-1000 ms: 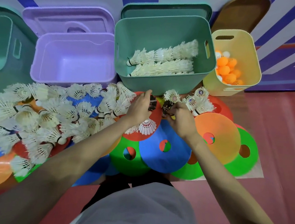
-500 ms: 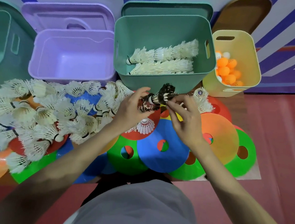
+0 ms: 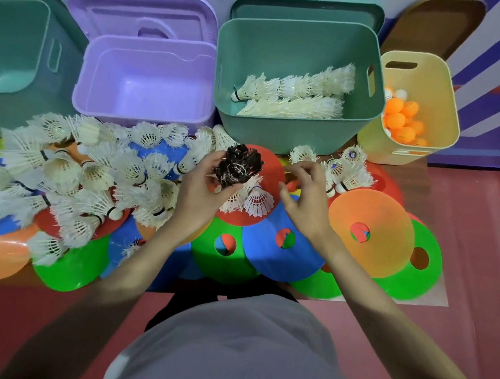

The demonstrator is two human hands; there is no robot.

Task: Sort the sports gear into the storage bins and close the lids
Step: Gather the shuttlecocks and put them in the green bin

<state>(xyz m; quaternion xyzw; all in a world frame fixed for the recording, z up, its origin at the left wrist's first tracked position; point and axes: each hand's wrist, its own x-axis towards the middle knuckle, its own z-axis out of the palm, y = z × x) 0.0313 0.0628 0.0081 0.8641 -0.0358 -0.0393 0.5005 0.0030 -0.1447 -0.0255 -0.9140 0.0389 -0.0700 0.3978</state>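
Head view shows the left hand [image 3: 196, 195] now alone pinching the black shuttlecocks [image 3: 238, 166], the right hand [image 3: 303, 199] having let go, fingers spread, so they can go into a bin: green bin [image 3: 292, 133] holds white shuttlecocks [image 3: 294, 98], yellow bin [image 3: 407, 148] orange balls [image 3: 399, 119], purple bin [image 3: 141, 112] nothing.

Dim, cool indoor light with saturated colours. Wide-angle distortion bows the edges. Motion blur smears the heap of white feather shuttlecocks [image 3: 74, 169] at left; a soft sheen marks the lilac plastic bin [image 3: 145, 81] floor.
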